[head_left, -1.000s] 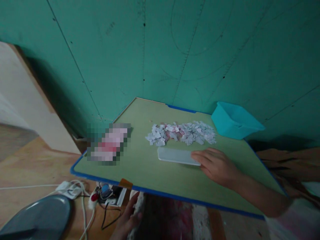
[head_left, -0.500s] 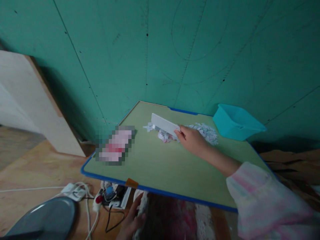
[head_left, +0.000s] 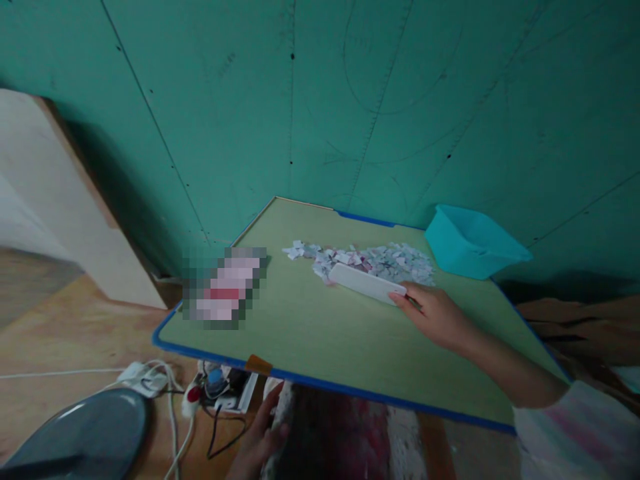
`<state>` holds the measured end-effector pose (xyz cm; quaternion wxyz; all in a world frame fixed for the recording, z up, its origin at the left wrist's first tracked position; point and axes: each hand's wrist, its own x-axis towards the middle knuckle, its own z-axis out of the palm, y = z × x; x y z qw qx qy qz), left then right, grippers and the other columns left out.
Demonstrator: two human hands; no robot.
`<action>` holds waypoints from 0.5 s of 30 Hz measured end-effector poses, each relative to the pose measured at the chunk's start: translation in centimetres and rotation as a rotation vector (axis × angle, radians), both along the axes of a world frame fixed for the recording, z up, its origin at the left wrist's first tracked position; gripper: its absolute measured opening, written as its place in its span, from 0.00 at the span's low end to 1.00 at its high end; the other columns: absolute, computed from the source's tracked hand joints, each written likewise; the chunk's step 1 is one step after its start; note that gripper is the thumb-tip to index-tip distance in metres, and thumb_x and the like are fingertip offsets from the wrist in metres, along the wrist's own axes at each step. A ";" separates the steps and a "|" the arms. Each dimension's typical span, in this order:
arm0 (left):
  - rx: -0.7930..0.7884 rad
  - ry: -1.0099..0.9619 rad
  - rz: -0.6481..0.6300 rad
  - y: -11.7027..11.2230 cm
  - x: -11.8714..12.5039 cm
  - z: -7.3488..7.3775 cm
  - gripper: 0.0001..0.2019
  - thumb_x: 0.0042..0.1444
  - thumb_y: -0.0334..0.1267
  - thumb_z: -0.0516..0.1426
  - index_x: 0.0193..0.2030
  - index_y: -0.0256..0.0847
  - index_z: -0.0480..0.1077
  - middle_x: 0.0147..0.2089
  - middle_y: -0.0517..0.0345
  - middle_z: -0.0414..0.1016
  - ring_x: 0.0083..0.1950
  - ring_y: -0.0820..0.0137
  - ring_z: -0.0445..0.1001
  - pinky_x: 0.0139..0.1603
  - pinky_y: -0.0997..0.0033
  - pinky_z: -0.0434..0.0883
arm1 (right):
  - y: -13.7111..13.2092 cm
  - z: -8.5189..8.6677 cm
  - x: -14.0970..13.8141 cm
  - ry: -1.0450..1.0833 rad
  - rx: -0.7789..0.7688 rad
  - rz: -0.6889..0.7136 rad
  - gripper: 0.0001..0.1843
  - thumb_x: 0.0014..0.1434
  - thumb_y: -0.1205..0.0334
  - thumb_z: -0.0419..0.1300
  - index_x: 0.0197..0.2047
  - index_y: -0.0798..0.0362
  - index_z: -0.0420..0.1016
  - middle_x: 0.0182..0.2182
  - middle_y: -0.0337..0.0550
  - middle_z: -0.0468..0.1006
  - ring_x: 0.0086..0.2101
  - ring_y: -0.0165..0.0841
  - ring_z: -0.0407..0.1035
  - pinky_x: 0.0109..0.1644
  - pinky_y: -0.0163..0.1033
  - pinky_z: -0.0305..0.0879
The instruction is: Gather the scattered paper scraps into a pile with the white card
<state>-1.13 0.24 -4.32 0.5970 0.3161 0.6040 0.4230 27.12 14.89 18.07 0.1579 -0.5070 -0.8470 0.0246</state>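
My right hand [head_left: 435, 315] grips one end of a flat white plastic bar [head_left: 365, 283] that lies on the green table [head_left: 320, 333]. The bar's far edge touches a long pile of small white and pink paper scraps [head_left: 370, 259]. A few scraps [head_left: 296, 251] trail off at the pile's left end. My left hand [head_left: 260, 437] is below the table's front edge, resting on a patterned cloth over my lap, fingers spread and holding nothing.
A teal plastic tub [head_left: 467, 241] stands at the table's back right corner against the teal wall. A blurred pink-and-white item [head_left: 225, 288] lies on the table's left. Below are a power strip with cables [head_left: 215, 390] and a grey lid [head_left: 80, 433].
My right hand carried the white bar from the near side of the scraps to their far left, then drew it back toward me. The scrap pile now sits narrower, with a few strays left.
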 end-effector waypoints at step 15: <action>0.035 -0.214 0.175 -0.4 0.1 -0.7 0.31 0.32 0.53 0.66 0.47 0.46 0.73 0.50 0.52 0.78 0.57 0.47 0.67 0.63 0.43 0.51 | 0.2 0.1 0.4 0.139 -0.081 0.009 0.16 0.60 0.56 0.49 0.24 0.54 0.66 0.20 0.39 0.70 0.23 0.28 0.65 0.26 0.32 0.56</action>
